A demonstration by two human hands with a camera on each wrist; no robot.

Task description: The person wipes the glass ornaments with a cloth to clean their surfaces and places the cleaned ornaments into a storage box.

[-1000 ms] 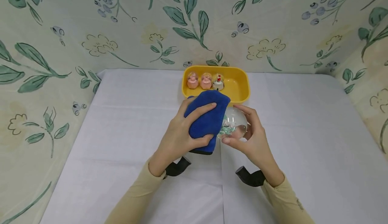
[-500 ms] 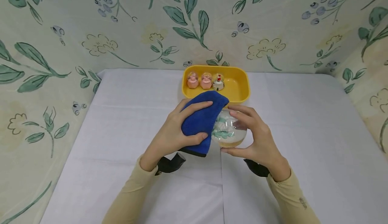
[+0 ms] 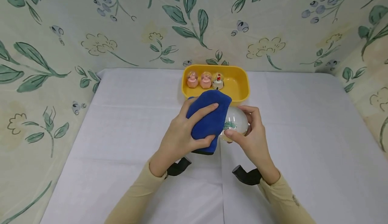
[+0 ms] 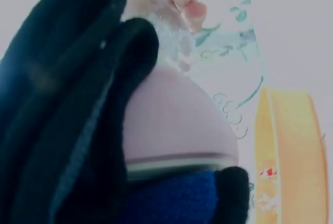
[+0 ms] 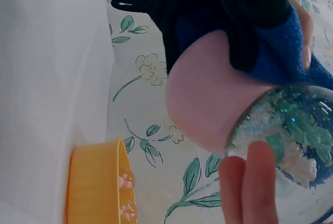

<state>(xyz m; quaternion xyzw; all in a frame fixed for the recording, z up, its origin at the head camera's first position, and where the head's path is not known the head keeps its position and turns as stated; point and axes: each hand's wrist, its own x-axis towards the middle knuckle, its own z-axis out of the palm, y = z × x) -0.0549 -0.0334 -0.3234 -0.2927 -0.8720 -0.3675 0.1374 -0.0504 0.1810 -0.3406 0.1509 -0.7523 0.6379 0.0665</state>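
A large snow globe (image 3: 237,119) is held between both hands, tipped on its side above the table. Its clear dome (image 5: 291,146) shows green and white shapes with glitter inside, and its base (image 5: 203,89) is smooth and pink. My left hand (image 3: 175,138) holds a folded blue cloth (image 3: 209,116) with black edging against the base. In the head view the cloth hides that base. My right hand (image 3: 253,139) grips the dome from the right, thumb toward me and fingers around the far side.
Behind the hands, a yellow tray (image 3: 237,97) holds three small snow globes: a pink one (image 3: 192,80), a second pink one (image 3: 206,80) and a white one (image 3: 218,81) with a red figure. A white cloth (image 3: 127,123) covers the table; a floral curtain (image 3: 127,25) stands behind.
The right hand has turned the dome back and forth, shifting its grip. The left hand with the blue cloth moved slightly left, then back right. The tray stays put.
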